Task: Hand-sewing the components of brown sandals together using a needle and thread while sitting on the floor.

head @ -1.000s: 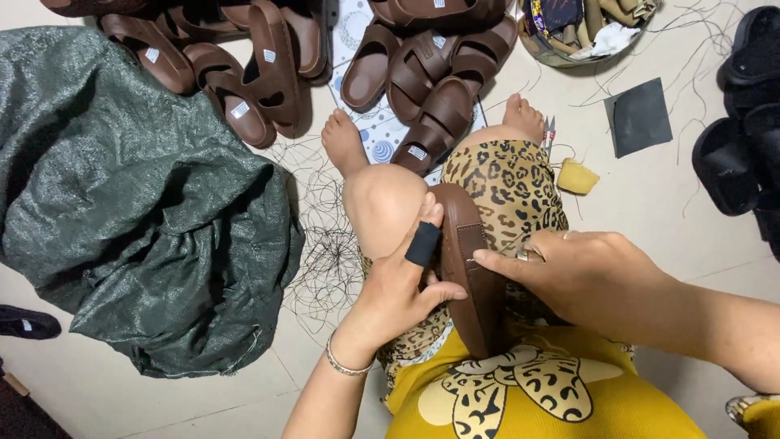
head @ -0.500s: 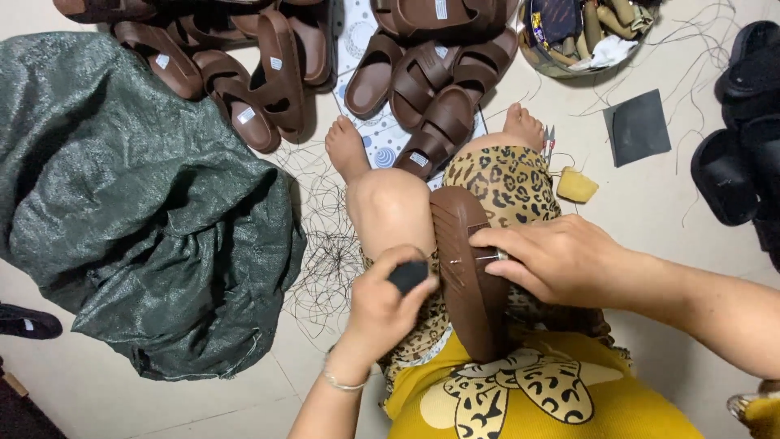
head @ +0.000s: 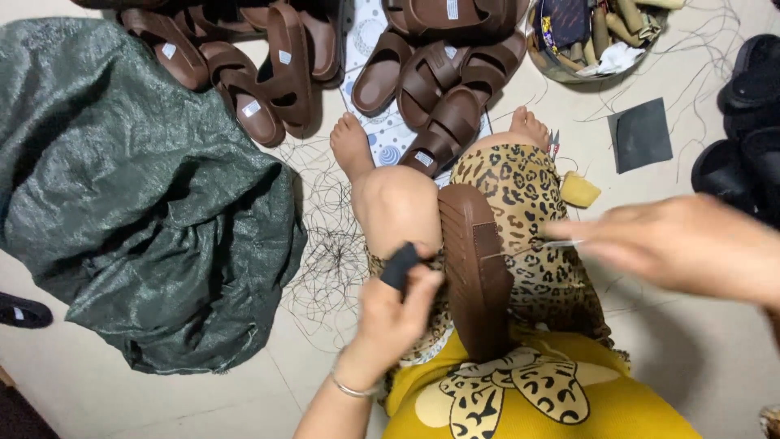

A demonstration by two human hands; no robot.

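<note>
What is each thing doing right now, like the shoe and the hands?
Brown sandal: sole up, lying on the lap.
Left hand: steadying the sandal's edge, black cover on thumb.
Right hand: drawn away to the side, blurred.
Green sack: crumpled on floor.
Sandal pile: heaped.

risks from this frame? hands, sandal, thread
1. The right hand pinches a thin metal tool over the lap, so it might prick the leg.
2. The brown sandal lies sole-up on the lap, steadied only by the left hand; it could slip.
3. Loose threads on the floor may snag.
</note>
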